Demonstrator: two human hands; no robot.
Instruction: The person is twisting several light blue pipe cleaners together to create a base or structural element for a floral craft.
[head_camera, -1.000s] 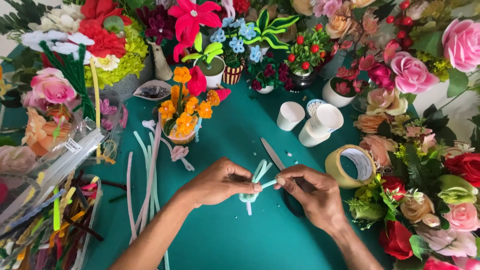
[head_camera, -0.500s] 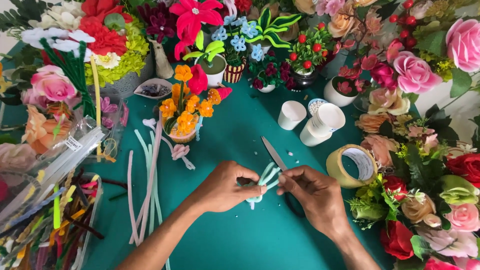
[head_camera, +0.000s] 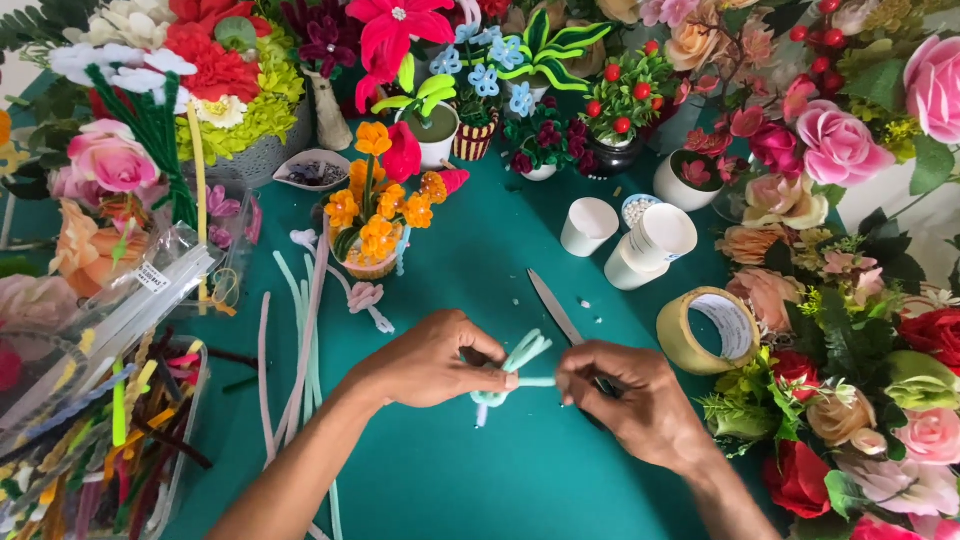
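Left hand (head_camera: 425, 360) and right hand (head_camera: 640, 405) each pinch an end of the pale green pipe cleaner bundle (head_camera: 510, 375), apparently taut for twisting, above the teal table (head_camera: 480, 480) near its front edge.

free: teal table (head_camera: 480, 490) near edge | blocked: scissors (head_camera: 556, 312), tape roll (head_camera: 708, 330), cups (head_camera: 650, 245)

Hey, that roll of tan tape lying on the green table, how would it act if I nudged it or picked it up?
The tape roll lies flat on its side, so a nudge would probably slide it across the green table rather than roll it. Its hollow core suggests it is fairly light and easy to hook with a finger. Stood on edge, it would likely roll.
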